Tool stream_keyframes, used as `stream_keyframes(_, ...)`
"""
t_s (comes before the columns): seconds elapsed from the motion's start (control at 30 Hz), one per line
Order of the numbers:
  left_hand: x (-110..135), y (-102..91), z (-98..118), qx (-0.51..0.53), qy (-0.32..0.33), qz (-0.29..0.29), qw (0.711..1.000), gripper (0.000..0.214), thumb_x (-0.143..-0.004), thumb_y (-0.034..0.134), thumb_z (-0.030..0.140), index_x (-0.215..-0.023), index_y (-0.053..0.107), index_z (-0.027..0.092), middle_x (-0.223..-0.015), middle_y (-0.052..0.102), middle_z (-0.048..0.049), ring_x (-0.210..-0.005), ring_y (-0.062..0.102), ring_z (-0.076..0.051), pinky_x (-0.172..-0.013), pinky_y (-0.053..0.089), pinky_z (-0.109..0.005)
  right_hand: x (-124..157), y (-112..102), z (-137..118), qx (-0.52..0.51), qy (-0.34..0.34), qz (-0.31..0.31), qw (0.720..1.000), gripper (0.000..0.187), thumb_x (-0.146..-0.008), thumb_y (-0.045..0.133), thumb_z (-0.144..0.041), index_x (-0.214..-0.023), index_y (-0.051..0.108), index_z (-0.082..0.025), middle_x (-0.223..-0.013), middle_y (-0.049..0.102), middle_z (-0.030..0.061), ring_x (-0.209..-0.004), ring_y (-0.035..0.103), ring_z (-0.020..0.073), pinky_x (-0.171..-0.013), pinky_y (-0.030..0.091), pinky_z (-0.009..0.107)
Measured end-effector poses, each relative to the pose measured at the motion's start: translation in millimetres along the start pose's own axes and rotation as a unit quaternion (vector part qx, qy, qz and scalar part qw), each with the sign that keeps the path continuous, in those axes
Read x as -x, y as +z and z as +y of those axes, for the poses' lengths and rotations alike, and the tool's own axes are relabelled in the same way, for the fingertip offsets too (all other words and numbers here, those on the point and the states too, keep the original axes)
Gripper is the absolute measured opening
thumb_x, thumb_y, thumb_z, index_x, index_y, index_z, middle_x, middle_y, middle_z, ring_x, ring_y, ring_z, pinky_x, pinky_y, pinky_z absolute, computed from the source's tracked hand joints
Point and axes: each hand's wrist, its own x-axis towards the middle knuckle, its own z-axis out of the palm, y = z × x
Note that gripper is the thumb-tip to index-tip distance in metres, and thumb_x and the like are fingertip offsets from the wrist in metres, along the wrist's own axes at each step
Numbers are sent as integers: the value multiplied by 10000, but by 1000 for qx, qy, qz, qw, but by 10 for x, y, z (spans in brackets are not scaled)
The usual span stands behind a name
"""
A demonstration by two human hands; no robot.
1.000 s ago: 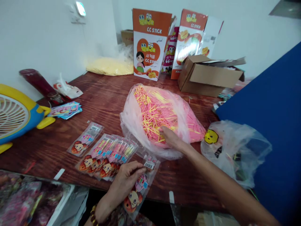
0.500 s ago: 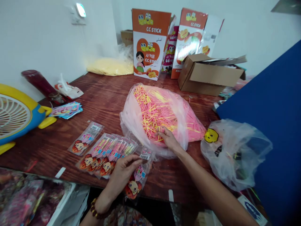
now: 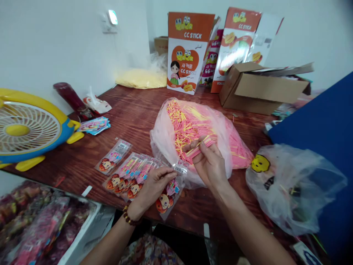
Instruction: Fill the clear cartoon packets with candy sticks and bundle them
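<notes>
Over the front of a large clear bag full of thin pink and yellow sticks, my right hand is closed round a small bundle of sticks. Its palm side is turned up. My left hand, a beaded bracelet on its wrist, pinches the upper part of a clear printed packet with a cartoon face. Left of that hand lie several overlapping packets with sticks in them. One more packet lies apart, farther left.
A yellow and blue fan stands at left, near a dark red bottle and tissues. Printed cartons and an open cardboard box line the back. A plastic bag is at right. A bin of packets sits below the table's left edge.
My right hand has lifted from the stick pile and turned palm up with a bundle in its fingers. My left hand keeps its pinch on the packet. The view has shifted left.
</notes>
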Motion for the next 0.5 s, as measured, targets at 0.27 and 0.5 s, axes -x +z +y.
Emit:
stream_keyframes(0.27, -16, -85, -12, -47, 66, -2, 997, 224, -909, 594, 312, -783, 704, 163, -724, 673, 0, -664, 564, -126, -635, 422, -223, 50, 56, 127, 78, 22, -5, 997, 116, -844, 631, -267, -944, 589, -226, -745, 682, -37, -789, 724, 185, -820, 540, 364)
stream_keyframes(0.5, -46, -138, 39, -134, 128, 7, 983, 158, -909, 594, 259, -870, 727, 184, -797, 722, -11, -692, 604, -132, -683, 437, -229, 4, 86, 58, 215, 61, -61, 973, 117, -864, 604, -303, -946, 580, -223, -743, 667, -42, -813, 725, 181, -868, 501, 359)
